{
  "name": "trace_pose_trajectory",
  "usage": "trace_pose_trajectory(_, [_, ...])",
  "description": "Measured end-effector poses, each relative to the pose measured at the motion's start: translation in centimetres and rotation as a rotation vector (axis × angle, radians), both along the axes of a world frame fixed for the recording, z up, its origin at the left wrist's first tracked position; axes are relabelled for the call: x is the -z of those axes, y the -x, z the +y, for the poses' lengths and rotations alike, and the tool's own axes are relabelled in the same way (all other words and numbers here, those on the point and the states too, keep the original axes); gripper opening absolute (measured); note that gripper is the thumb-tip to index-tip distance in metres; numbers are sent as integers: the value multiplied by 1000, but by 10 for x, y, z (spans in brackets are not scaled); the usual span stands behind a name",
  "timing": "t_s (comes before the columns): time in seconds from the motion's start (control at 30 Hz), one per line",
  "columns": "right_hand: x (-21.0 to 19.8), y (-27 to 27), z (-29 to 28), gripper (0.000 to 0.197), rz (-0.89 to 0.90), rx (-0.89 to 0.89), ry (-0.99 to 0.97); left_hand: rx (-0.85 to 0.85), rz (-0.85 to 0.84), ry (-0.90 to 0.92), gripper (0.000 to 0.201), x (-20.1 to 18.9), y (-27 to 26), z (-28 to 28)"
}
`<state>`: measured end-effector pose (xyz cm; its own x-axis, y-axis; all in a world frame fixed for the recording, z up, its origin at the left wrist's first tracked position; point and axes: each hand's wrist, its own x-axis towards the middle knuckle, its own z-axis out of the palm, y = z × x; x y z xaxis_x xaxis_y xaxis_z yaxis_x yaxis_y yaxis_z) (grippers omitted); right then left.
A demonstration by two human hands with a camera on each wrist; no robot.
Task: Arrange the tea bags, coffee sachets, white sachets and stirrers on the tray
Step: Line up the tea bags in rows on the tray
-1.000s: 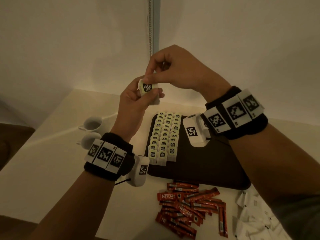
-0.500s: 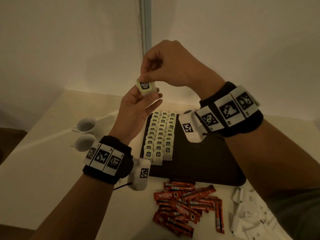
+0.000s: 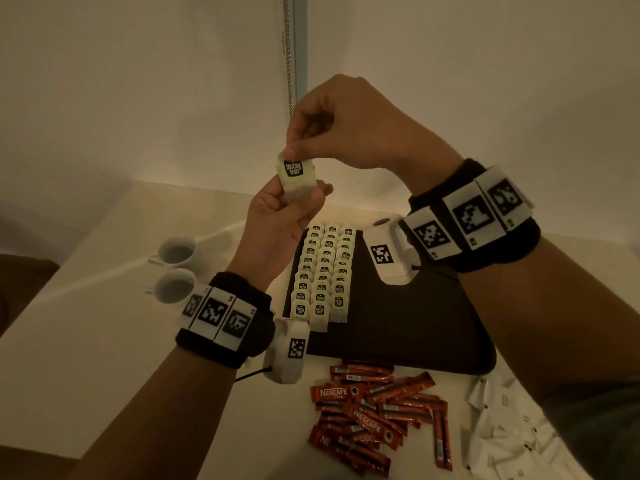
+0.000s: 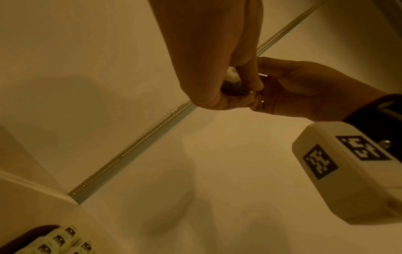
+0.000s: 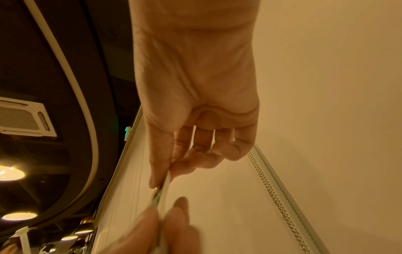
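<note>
Above the table both hands hold a small stack of tea bags. My left hand grips the stack from below, and my right hand pinches the tag of the top tea bag from above. The right wrist view shows that pinch edge-on at the tea bag. On the dark tray lie three neat rows of tea bags along its left side. Red coffee sachets lie heaped in front of the tray, with white sachets at the front right. No stirrers are in view.
Two white cups stand left of the tray on the pale table. A wall with a bead chain rises behind. The tray's right half is bare dark surface.
My right hand has lifted the top tea bag by its tag a little higher off the stack. Both hands stay raised over the tray's far left corner.
</note>
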<state>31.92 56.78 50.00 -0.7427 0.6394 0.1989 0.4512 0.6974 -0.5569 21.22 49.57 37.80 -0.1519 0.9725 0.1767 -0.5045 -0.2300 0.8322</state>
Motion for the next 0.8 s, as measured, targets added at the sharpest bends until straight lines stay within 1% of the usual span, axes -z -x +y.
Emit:
trace_pose_trajectory(0.07, [1, -3, 2, 10, 28, 15, 25, -4, 31, -10, 38, 0, 2, 0])
trace_pose_trajectory(0.1, [1, -5, 3, 11, 42, 22, 40, -10, 27, -8, 38, 0, 3, 0])
trace_pose_trajectory(0.2, [7, -10, 5, 15, 95, 37, 104, -106, -3, 8, 22, -1, 4, 1])
trace_pose_trajectory(0.27, [13, -11, 5, 16, 134, 50, 138, -205, 29, 19, 24, -1, 4, 2])
trace_pose_trajectory(0.33, [19, -13, 3, 15, 140, 64, 121, -237, 77, 4, 22, 0, 3, 3])
trace_pose_trajectory(0.4, [25, -14, 2, 13, 125, 65, 59, -236, 76, -20, 14, 1, 2, 4])
trace_pose_trajectory(0.5, [31, -17, 0, 10, 137, 72, 6, -246, 70, -39, 17, 2, 1, 6])
trace_pose_trajectory(0.63, [34, -19, -2, 9, 156, 72, -58, -180, 150, -23, 10, 8, -3, 5])
trace_pose_trajectory(0.73, [37, -20, -5, 11, 135, 68, -72, -142, 162, 14, 14, 15, -5, 3])
trace_pose_trajectory(0.8, [45, -24, -8, 10, 134, 76, -61, -79, 212, 48, 26, 21, -2, 0])
